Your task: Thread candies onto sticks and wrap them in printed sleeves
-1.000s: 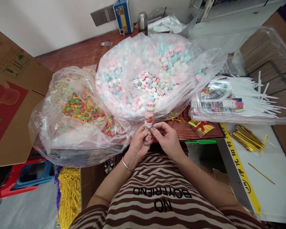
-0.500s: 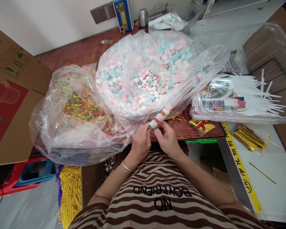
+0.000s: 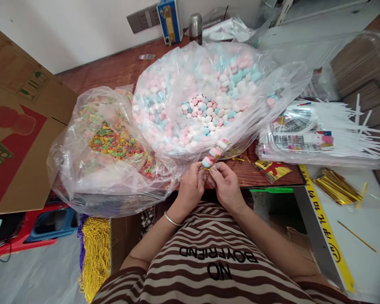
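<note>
A slim clear packet of pink, blue and white candy [image 3: 214, 153] slants up and away from my fingertips, its near end between my two hands. At that end a thin gold twist tie [image 3: 205, 168] shows. My left hand [image 3: 191, 185] is closed in a pinch on the tie's left side. My right hand [image 3: 225, 185] pinches close beside it, at the packet's gathered end; the exact hold is partly hidden by the fingers. Just beyond the packet lies a large open plastic bag of pastel candies [image 3: 205, 112].
On the left sit a bag of colourful ring candies [image 3: 114, 141] and a cardboard box [image 3: 25, 126]. To the right are a clear tray of white sticks [image 3: 345, 131], a pack of gold ties [image 3: 272, 170] and loose gold ties [image 3: 337, 185]. Behind stands a metal-topped bottle [image 3: 195, 27].
The gold tie now shows at the packet's near end, between my hands. My fingers have shifted around that end, and the packet's printed label shows more. The whole view has shifted slightly.
</note>
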Demonstrator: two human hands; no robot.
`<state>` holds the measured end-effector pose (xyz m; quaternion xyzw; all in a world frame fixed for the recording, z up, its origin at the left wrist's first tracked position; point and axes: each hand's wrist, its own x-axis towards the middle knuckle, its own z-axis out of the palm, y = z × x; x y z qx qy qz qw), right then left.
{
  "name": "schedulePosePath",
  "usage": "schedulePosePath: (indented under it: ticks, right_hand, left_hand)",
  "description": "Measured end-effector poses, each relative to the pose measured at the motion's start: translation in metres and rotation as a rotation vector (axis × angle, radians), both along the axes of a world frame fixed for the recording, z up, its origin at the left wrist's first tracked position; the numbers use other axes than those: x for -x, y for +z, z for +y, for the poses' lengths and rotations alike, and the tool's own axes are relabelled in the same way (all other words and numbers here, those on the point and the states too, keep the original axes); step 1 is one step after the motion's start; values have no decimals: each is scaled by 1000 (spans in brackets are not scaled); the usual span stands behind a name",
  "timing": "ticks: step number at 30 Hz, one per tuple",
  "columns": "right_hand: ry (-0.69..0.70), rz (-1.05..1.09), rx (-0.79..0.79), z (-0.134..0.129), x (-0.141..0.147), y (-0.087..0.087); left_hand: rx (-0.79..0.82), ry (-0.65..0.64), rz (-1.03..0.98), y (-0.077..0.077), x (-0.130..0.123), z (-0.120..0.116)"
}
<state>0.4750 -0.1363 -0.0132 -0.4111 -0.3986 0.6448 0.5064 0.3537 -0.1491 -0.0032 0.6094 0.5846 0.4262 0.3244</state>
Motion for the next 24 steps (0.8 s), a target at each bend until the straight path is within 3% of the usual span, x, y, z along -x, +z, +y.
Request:
schedulePosePath:
  ticks: [2,4,6,10,12,16,19,24]
  right_hand:
    - [-27,-103,-39,-1,-2,2]
    - [-27,-143,-44,-2,0,1]
    - [-5,-87,6,-2,3,-1]
    - [37,26,96,3,6,-5]
    - [23,-34,28,6,4,-3]
    - [-29,-295,-208,6,-1,6]
    - [-89,-501,-379,4,-3,13]
    - [-147,-643,-575,4,-3,16]
  left_hand:
    - [-87,30,258,-5,2,0]
    - [-92,54,319,-7,1,-1]
    - [-18,60,172,-5,0,-1]
    - [218,22,-317,4,-2,1]
    - [218,54,-325,7,-1,3]
    - [90,107,-110,7,1,4]
    - [36,99,-40,7,1,3]
    - [-70,47,89,6,1,-2]
